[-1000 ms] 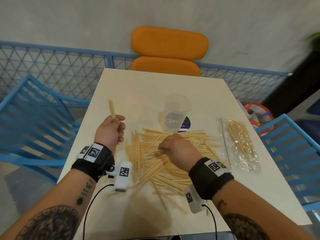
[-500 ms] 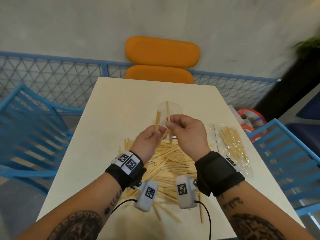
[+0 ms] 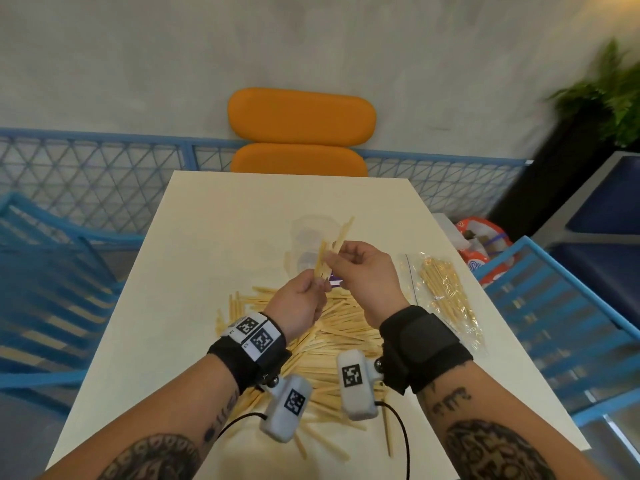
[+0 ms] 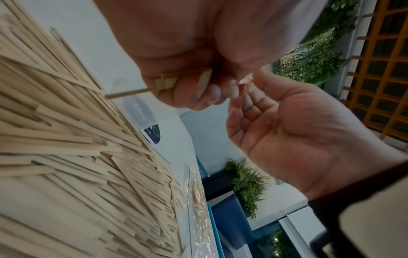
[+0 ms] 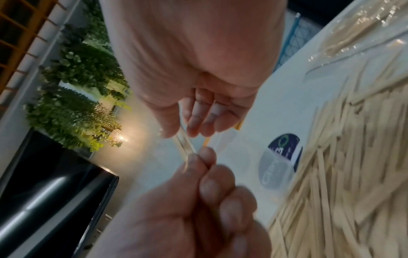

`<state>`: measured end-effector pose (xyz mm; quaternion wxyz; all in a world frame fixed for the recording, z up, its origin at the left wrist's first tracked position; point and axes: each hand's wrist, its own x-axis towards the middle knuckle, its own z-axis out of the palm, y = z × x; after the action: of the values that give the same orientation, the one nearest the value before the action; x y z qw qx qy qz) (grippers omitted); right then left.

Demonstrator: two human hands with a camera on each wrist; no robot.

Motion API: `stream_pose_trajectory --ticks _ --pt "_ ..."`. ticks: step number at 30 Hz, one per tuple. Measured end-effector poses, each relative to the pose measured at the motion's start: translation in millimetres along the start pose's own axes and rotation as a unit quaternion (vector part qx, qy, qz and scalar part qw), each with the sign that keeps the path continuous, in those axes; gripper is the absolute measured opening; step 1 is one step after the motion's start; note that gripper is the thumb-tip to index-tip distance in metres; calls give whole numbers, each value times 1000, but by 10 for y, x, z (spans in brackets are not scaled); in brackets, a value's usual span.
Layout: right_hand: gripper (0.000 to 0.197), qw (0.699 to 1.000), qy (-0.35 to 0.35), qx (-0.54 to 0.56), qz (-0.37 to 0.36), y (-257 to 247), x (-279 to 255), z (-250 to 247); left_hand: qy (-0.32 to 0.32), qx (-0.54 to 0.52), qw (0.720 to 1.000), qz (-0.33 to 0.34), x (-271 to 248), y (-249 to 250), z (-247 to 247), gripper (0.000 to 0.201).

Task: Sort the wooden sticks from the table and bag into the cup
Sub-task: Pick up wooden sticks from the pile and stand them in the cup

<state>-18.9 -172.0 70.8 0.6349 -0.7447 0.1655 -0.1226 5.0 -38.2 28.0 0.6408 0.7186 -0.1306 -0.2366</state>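
Both hands are up over the middle of the tabletop (image 3: pixel 194 244), meeting just above the heap. The left hand (image 3: pixel 298 308) has its fingers curled tight round a small bunch of wooden sticks (image 3: pixel 320 259), tips pointing up toward twelve o'clock; the left wrist view shows the butt ends poking out under the curled fingers (image 4: pixel 212 92). The right hand (image 3: pixel 363 271) sits at about two o'clock from the left one, thumb and forefinger pinching a single stick (image 3: pixel 343 233) that leans toward one o'clock, its other fingers loosely bent. The two hands are nearly touching at the fingertips. Directly behind them, at twelve o'clock, stands the clear plastic cup (image 3: pixel 311 230), blurred and partly hidden by the held sticks; how much is in it I cannot tell. Below the wrists the loose pile of sticks (image 3: pixel 346 327) fans out across the tabletop. At three o'clock from the pile lies the clear bag (image 3: pixel 446 299), flat, thinner sticks inside. An orange chair (image 3: pixel 301 116) stands beyond the far edge.
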Motion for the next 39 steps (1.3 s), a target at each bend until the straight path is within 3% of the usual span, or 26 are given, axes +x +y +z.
stream_pose_trajectory --ticks 2,4,8,13,17,19,21,25,28,36,39 --pt "47 999 14 -19 -25 -60 24 -43 -13 -1 1000 -17 -9 3 6 22" --pt "56 996 26 -38 -73 -115 58 -75 -28 7 999 -20 -14 -11 18 23" --pt "32 976 -6 -168 -137 -157 105 -79 -58 17 998 -3 -20 1 38 24" --pt "33 959 -72 -230 -147 -52 97 -83 -58 3 998 16 -9 80 54 26" --pt "47 963 -136 -191 -132 -26 70 -178 -37 -18 999 15 0 85 42 19" --pt "59 978 -131 -120 -109 7 55 -211 8 -70 997 26 21 115 2 16" --pt "58 982 -133 -122 -54 58 11 -217 73 -157 984 45 54 181 -57 21" --pt "45 937 -283 -202 23 151 -198 -110 104 -295 947 72 65 351 -117 27" --pt "23 947 -293 -124 41 162 -263 15 95 -221 969 52 0 386 -72 25" --pt "24 960 -271 -43 60 142 -245 74 54 -96 994 27 -44 349 -92 21" --pt "24 964 -254 -44 63 194 -192 60 65 -60 993 73 38 408 -149 17"
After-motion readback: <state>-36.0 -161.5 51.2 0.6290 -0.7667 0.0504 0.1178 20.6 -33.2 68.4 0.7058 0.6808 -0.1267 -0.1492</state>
